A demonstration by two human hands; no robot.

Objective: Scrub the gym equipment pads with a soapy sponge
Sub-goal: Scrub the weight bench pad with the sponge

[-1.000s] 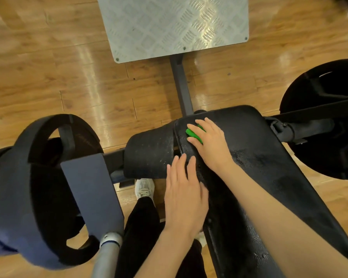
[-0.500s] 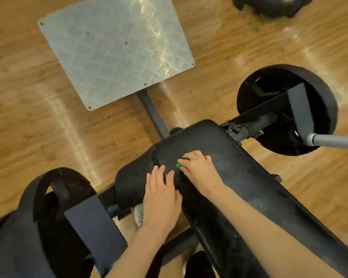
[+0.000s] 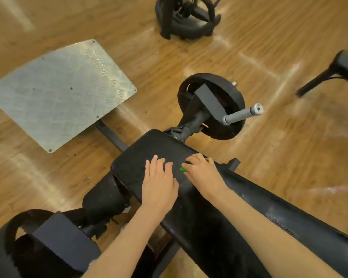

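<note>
Pressing flat on the black bench pad (image 3: 149, 149), the left hand (image 3: 159, 183) lay with its fingers straight and spread, holding nothing. Just beside it the right hand (image 3: 203, 171) curled over a green sponge (image 3: 182, 169), of which only a small bright corner showed under the fingers; the sponge sat on the pad near its far, rounded end. The pad was long and matte, with a faintly pebbled skin, and along its right edge the covering looked cracked and flaking. A second, rounder black pad (image 3: 102, 199) hung below its left side. On the glossy wooden floor (image 3: 269, 157) beyond stood a grey metal footplate (image 3: 62, 93) with a raised tread pattern and small bolts at the corners, carried on a dark steel bar. A black weight plate (image 3: 211, 107) sat to the right of the pad on a grey sleeve, another (image 3: 12, 247) at lower left. More dark equipment stood further off, blurred. No lettering could be read.
</note>
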